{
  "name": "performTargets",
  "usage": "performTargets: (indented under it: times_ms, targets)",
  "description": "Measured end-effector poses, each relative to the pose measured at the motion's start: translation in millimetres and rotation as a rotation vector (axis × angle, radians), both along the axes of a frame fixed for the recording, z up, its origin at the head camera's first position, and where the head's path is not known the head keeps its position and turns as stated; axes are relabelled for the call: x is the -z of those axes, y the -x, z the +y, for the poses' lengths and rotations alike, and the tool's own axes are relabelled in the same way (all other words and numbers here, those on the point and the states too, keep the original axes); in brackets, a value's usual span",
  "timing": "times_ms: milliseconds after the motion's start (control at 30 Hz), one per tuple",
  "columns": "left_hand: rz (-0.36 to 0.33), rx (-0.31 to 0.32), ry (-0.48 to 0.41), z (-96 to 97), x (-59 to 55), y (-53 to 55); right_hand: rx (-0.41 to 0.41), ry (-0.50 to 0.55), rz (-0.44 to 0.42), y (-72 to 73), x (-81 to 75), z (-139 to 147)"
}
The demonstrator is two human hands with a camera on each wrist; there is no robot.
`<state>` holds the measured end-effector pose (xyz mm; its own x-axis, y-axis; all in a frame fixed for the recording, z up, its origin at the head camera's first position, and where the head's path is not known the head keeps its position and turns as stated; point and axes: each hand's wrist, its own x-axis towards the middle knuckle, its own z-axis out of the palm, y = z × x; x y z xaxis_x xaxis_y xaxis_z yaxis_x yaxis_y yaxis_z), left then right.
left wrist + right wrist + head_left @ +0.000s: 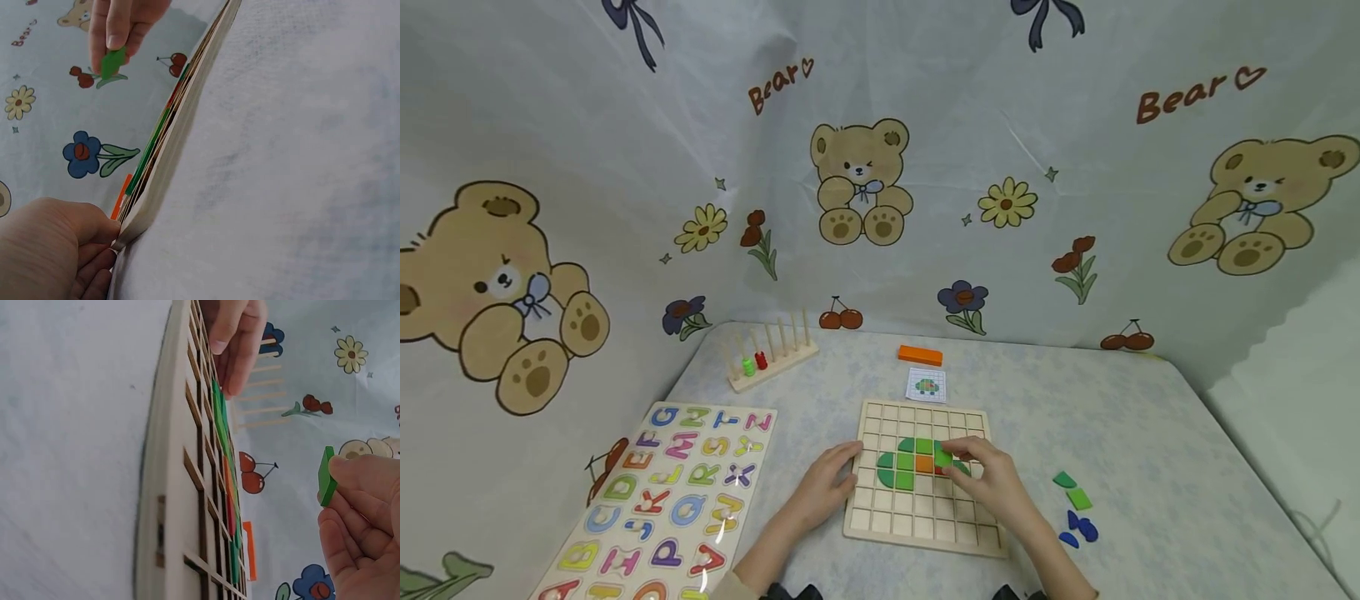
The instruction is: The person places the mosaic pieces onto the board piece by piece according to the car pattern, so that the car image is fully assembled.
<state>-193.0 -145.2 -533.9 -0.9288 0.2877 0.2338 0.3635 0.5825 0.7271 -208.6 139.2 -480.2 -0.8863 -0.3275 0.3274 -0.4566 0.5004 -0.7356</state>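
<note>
A wooden grid board lies flat on the table. Its middle cells hold green squares, dark green rounded pieces, an orange square and a bit of red beside it. My right hand pinches a green square tile between thumb and fingers, raised above the board in both wrist views. At the board's left edge, my left hand grips the rim, the thumb on the edge and the other fingers bent beside it. The right hand covers some right-side cells in the head view.
Loose green pieces and several blue pieces lie to the right. Behind the board are a pattern card and an orange block. An alphabet puzzle and a peg stand with beads occupy the left.
</note>
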Motion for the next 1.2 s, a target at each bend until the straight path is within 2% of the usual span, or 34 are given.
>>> performTargets:
  times_ms: [333,533,667,767,1033,1200]
  targets:
    - [0.004,-0.003,0.007,-0.3,1.7,1.9,-0.079,-0.002,0.07,-0.2,15.4,-7.6]
    - [-0.002,-0.003,0.0,0.0,1.8,1.1,-0.111,-0.005,0.003,-3.7,22.7,-10.4]
    - [0.018,0.0,-0.001,-0.1,2.4,0.6,-0.101,-0.015,-0.052,-6.1,24.7,-12.6]
    - [0.021,0.001,-0.002,-0.2,2.5,0.7,-0.088,-0.026,-0.059,-6.6,26.5,-14.1]
    - [-0.012,-0.007,-0.005,0.3,1.1,0.4,-0.083,-0.101,0.031,-5.4,35.7,-14.6]
    - [-0.007,-0.008,-0.008,0.8,-0.1,-0.3,-0.084,-0.138,0.074,-4.4,39.2,-14.4]
